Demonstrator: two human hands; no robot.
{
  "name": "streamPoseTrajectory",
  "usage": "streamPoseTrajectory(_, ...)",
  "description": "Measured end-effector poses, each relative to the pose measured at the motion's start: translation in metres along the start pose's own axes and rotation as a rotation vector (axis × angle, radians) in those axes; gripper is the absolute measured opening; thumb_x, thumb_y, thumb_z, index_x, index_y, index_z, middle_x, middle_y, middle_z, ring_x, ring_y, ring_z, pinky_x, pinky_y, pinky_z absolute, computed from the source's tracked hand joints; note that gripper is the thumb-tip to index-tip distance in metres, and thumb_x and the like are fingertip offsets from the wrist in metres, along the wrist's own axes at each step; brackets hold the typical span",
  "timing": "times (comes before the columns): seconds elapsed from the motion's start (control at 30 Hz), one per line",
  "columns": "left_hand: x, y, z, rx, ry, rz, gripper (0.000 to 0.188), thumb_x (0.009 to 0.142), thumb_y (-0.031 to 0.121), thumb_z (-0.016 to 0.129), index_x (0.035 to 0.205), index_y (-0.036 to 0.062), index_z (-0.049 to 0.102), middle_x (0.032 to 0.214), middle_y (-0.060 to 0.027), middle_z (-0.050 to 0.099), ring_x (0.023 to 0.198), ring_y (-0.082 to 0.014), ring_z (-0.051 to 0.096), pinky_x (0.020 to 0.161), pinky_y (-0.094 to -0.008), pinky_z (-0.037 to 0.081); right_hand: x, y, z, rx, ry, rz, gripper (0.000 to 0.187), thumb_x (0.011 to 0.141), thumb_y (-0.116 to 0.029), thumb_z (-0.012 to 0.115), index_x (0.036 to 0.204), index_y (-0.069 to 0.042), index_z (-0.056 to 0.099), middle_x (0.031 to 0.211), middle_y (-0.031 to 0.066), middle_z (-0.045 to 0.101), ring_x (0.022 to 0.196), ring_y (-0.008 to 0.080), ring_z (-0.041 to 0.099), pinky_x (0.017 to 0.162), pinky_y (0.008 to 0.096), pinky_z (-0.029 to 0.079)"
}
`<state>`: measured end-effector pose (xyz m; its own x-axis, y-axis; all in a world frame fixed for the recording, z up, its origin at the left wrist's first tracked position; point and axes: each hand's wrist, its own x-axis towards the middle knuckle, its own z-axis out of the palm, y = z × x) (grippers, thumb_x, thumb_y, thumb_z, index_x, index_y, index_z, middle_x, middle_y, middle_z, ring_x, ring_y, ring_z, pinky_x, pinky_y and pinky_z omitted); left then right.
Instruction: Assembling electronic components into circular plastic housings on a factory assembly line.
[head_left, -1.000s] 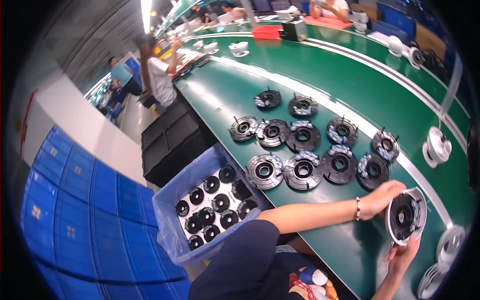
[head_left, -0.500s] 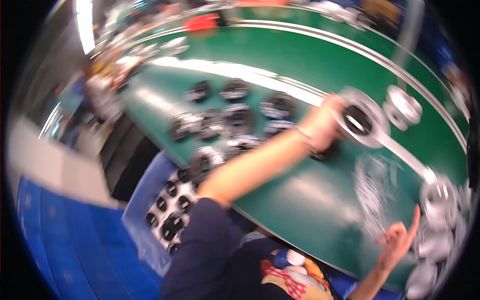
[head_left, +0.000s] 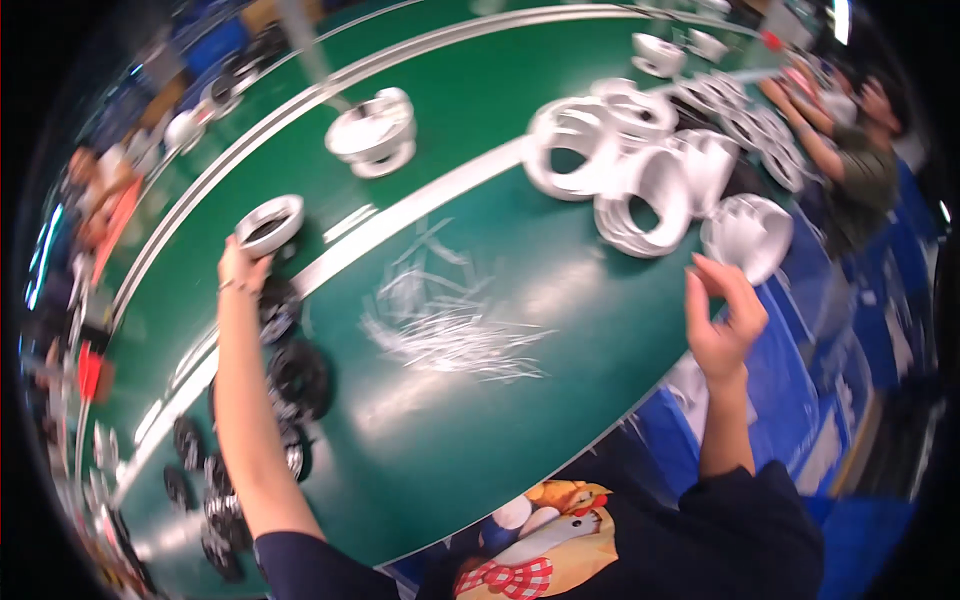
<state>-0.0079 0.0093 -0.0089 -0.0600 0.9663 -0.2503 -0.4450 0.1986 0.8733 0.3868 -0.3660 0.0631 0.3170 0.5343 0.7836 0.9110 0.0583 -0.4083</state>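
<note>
1. Beyond the bench's (head_left: 580,330) far edge, over the green belt (head_left: 330,190), I see my left hand (head_left: 243,264) closed around the near-left side of a white housing (head_left: 273,237) with a dark middle. Blur hides how firm the hold is, and I cannot tell whether the housing rests or hangs clear.

2. My right hand (head_left: 727,318) is raised at the bench's right end, thumb and forefinger curved with a gap between them, nothing visible in the grasp. It hovers just beside a nested stack of white rings (head_left: 748,238).

3. More white rings (head_left: 645,205) crowd the bench's far-right corner; clear plastic strips (head_left: 450,335) lie scattered mid-bench. Black discs (head_left: 300,380) line the left end, partly behind my left forearm.

4. For a clean handling, I judge, the housing wants a light hold on its outer wall, fingertips off the dark middle, base level before the fingers part. A white assembly (head_left: 375,132) stands farther along the belt, so spacing matters. My left forearm is best carried high over the discs.
</note>
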Motion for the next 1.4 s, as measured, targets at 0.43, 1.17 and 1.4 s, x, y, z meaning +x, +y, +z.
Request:
streamPoseTrajectory(0.43,-0.022,0.026,-0.028,1.677,-0.072,0.593,0.04,0.078,0.036,0.049,0.101,0.0048,0.057,0.097,-0.0191,0.058,0.094,-0.0322,0.055,0.081,-0.0366,0.043,0.099,0.099,0.058,-0.286,-0.396,-0.348,0.045,0.061,0.006,0.055,0.104,-0.006,0.055,0.11,0.0135,0.051,0.101,0.0307,0.048,0.087,0.0359,0.039)
streamPoseTrajectory(1.17,-0.185,0.026,-0.024,0.293,0.007,0.381,0.023,0.08,0.007,0.058,0.1,-0.005,0.055,0.093,-0.0085,0.06,0.082,-0.0109,0.057,0.072,-0.0215,0.045,0.014,-0.093,0.063,0.569,-0.813,-0.166,0.027,0.066,0.002,0.062,0.093,-0.002,0.06,0.076,0.009,0.062,0.053,0.0129,0.058,0.047,0.0232,0.045)
streamPoseTrajectory(1.4,-0.236,-0.011,-0.021,-0.046,-0.061,0.38,0.016,0.081,0.01,0.057,0.094,-0.0001,0.058,0.089,-0.0048,0.061,0.078,-0.0092,0.057,0.069,-0.0214,0.046,-0.046,-0.114,0.107,0.615,-1.015,-0.171,0.027,0.067,-0.003,0.064,0.093,-0.002,0.059,0.076,0.0111,0.06,0.044,0.015,0.052,0.046,0.0275,0.042)
